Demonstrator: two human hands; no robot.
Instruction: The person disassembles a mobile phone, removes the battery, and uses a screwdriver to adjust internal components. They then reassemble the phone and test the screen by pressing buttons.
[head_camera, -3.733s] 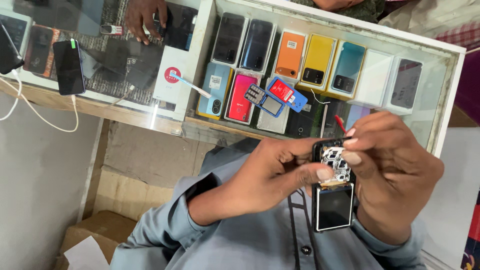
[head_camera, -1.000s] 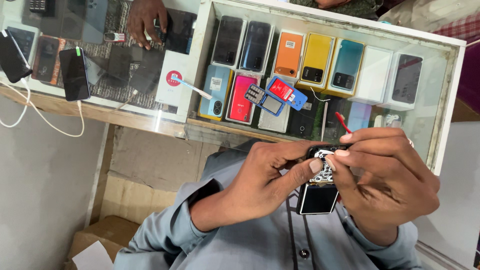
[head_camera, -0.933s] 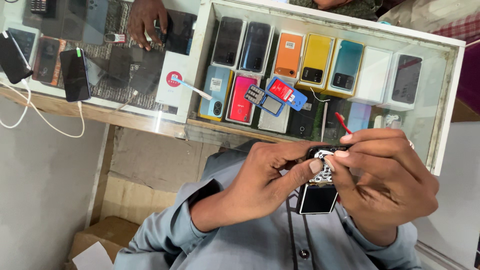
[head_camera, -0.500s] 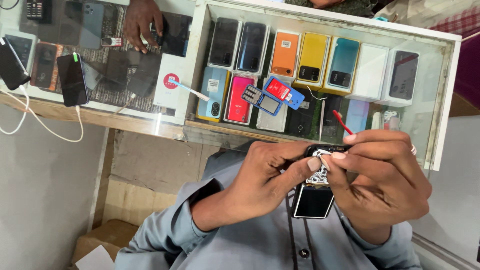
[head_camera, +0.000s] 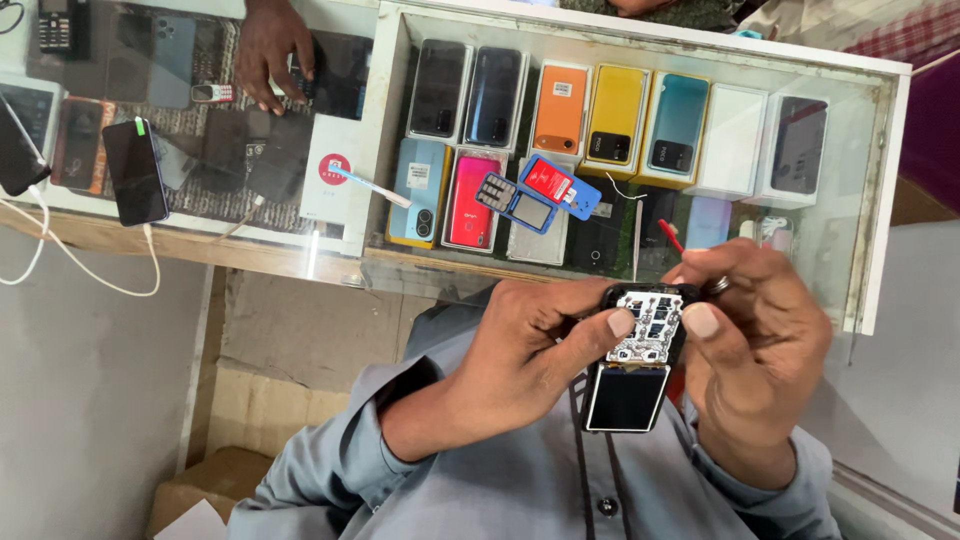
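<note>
My left hand (head_camera: 530, 350) grips a small phone (head_camera: 635, 365) whose back is off, so its white circuit board shows above a dark screen part. Its thumb presses the board's left edge. My right hand (head_camera: 760, 350), with a ring on one finger, closes around the phone's right side, and its thumb rests on the board. A thin red tool (head_camera: 671, 236) sticks up out of that hand's fingers. Both hands hover over my grey shirt, just in front of the counter.
A glass display counter (head_camera: 880, 200) holds several boxed phones in orange, yellow, teal, white and pink. On the glass lie a blue card reader (head_camera: 540, 195) and phones on white cables (head_camera: 135, 170). Another person's hand (head_camera: 270, 45) rests at top left. A cardboard box (head_camera: 200, 490) stands below.
Both hands keep hold of the phone. The phone has tilted and shifted slightly left, and my right thumb has settled on the board. The other person's hand barely moved.
</note>
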